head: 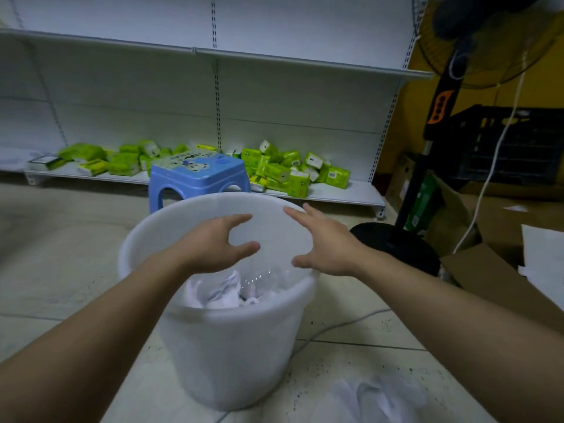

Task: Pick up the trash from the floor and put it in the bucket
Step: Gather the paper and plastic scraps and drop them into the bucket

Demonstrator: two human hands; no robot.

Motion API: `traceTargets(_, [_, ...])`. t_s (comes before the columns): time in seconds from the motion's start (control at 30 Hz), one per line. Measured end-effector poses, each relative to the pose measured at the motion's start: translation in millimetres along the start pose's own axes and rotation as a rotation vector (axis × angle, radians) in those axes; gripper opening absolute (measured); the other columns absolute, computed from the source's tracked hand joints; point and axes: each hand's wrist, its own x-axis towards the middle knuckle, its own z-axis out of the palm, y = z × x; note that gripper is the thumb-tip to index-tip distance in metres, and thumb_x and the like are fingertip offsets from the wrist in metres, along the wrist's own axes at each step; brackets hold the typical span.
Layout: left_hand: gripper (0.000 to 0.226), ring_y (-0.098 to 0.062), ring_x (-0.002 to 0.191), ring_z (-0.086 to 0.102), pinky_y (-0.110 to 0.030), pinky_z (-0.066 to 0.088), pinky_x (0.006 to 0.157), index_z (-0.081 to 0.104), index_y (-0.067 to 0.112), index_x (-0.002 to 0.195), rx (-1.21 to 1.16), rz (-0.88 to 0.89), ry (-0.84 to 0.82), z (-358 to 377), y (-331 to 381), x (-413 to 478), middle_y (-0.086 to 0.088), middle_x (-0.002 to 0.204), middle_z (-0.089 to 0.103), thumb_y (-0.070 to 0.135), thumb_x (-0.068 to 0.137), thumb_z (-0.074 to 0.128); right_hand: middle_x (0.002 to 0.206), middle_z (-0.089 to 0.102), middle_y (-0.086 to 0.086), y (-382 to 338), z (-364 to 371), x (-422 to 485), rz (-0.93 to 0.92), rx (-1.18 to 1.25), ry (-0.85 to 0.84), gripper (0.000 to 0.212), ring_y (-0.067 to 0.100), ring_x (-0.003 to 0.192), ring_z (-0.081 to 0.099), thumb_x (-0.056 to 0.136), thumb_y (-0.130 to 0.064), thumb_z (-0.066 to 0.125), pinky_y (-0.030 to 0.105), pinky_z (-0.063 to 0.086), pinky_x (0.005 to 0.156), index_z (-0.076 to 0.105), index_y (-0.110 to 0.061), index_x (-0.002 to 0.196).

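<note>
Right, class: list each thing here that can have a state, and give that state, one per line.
Left hand: open, empty, over the bucket.
Right hand: open, empty, over the bucket.
Bucket: upright, partly filled with crumpled paper.
White trash: still on the floor.
Blue stool: upright.
Tissue packs: scattered on the bottom shelf.

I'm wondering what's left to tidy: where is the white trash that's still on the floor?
In the head view, the crumpled white trash lies on the floor at the bottom right, beside the base of the white bucket, under the right forearm.

Bucket (pixel 213 331) mouth open above trash (pixel 225 293) (half full); stool (pixel 198 175), fan base (pixel 396 245) crowd behind.
</note>
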Motion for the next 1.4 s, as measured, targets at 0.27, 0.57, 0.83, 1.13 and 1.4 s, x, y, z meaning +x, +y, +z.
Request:
traceTargets(0.27, [0.081,-0.019,0.138,0.032,-0.031,0.027,0.11,0.028,0.028,0.147,0.113,0.333,-0.12,47.5,118.4,9.0,0.001,0.154,0.033,0.057,0.08,0.062,0.162,0.003,0.003,77.0,-30.6,-60.4,0.112,-0.151,-0.033,0.109,0.026,0.146,0.015,0.072,-0.05,0.072,0.05,0.018,0.117,-0.009,-0.046,0.145])
traceTargets(0.57, [0.083,-0.024,0.125,0.047,-0.038,0.038,0.102,0.028,0.024,0.146,0.547,0.565,-0.285,134.9,190.3,-9.7,-0.003,0.143,0.047,0.063,0.079,0.057,0.162,0.001,0.002,195.7,-3.1,-167.8,0.259,-0.172,-0.312,0.106,0.03,0.145,0.02,0.075,-0.049,0.072,0.048,0.026,0.115,-0.004,-0.039,0.148])
traceTargets(0.83, [0.075,-0.027,0.125,0.047,-0.039,0.043,0.101,0.033,0.02,0.143,0.413,0.172,-0.679,259.8,173.0,-35.8,-0.007,0.142,0.047,0.051,0.081,0.063,0.162,0.006,0.006,251.9,100.5,-222.6,0.337,0.057,-0.432,0.095,0.026,0.145,0.019,0.078,-0.043,0.071,0.043,0.026,0.115,0.01,-0.033,0.15])
traceTargets(1.13, [0.081,-0.029,0.135,0.035,-0.044,0.047,0.098,0.02,0.028,0.149,0.231,-0.058,-0.601,374.2,130.3,-80.4,-0.007,0.16,0.011,0.039,0.083,0.065,0.149,0.037,0.007,274.7,202.0,-238.3,0.391,0.109,-0.45,0.067,0.028,0.131,0.042,0.083,-0.046,0.062,0.04,0.037,0.106,0.037,-0.027,0.142])
traceTargets(1.4, [0.049,-0.025,0.108,0.048,-0.037,0.051,0.08,0.043,0.018,0.13,0.207,-0.074,-0.46,406.1,111.1,-74.3,-0.008,0.124,0.051,0.028,0.085,0.061,0.139,0.048,0.009,290.9,218.7,-205.9,0.402,0.205,-0.257,0.048,0.027,0.123,0.05,0.089,-0.019,0.055,0.039,0.043,0.101,0.047,-0.018,0.137])
